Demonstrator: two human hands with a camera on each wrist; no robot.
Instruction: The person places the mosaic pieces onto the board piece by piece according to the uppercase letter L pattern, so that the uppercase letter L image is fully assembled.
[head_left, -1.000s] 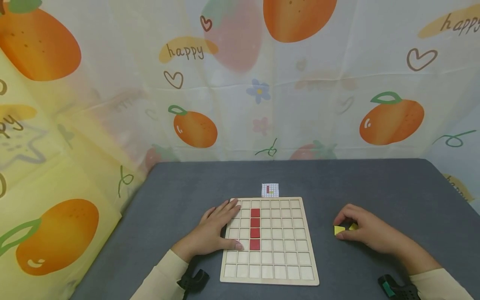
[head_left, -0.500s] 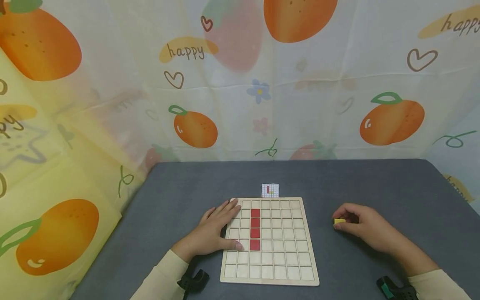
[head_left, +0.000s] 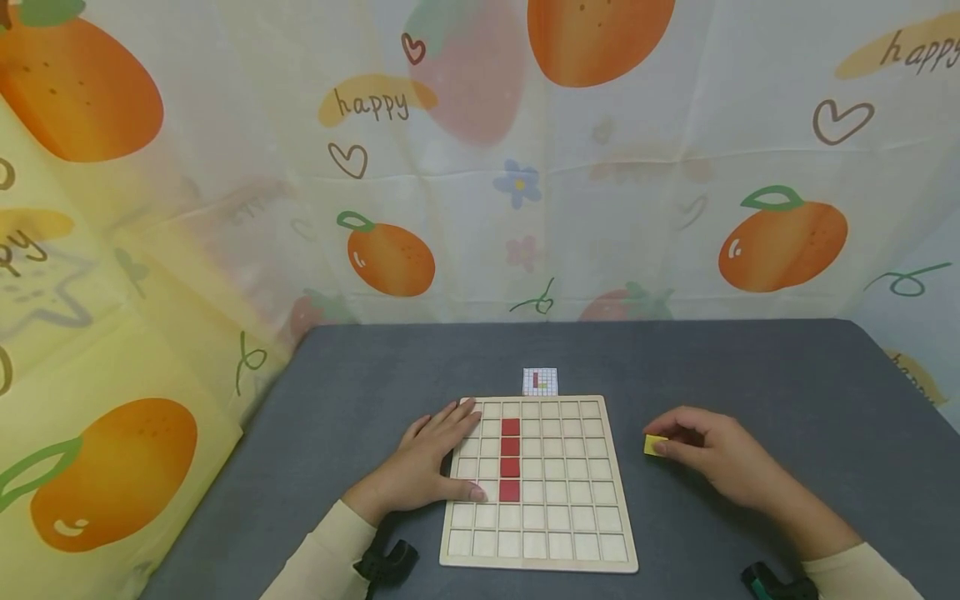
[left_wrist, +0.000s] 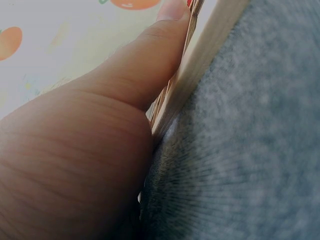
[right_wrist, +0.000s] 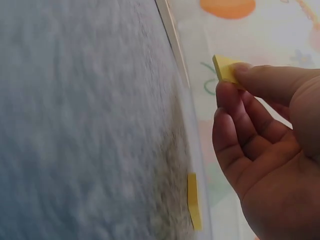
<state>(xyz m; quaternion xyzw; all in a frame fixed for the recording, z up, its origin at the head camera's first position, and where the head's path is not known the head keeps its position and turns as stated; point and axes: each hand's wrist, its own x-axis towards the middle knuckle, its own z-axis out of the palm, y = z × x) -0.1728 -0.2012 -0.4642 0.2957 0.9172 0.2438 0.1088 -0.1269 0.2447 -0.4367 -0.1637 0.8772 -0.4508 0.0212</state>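
Observation:
A wooden grid board [head_left: 536, 554] lies on the grey table, with several red square tiles [head_left: 510, 447] in one column. On its left edge rests my left hand [head_left: 431, 462], fingers spread toward the far corner and thumb over the cells; the left wrist view shows that thumb [left_wrist: 145, 55] along the board's side. To the right of the board, my right hand [head_left: 708, 450] pinches a yellow square tile [head_left: 654, 445] between thumb and fingers. In the right wrist view the pinched tile is raised off the table, and a second yellow tile [right_wrist: 194, 201] lies on the cloth below the hand.
A small printed pattern card [head_left: 540, 381] lies just beyond the board's far edge. The grey cloth-covered table [head_left: 375, 367] reaches back to a curtain [head_left: 480, 208] printed with oranges. Black wrist straps [head_left: 386, 562] sit on both arms.
My right hand has lifted one yellow tile off the table and carried it left toward the board. My left hand and the board have stayed in place.

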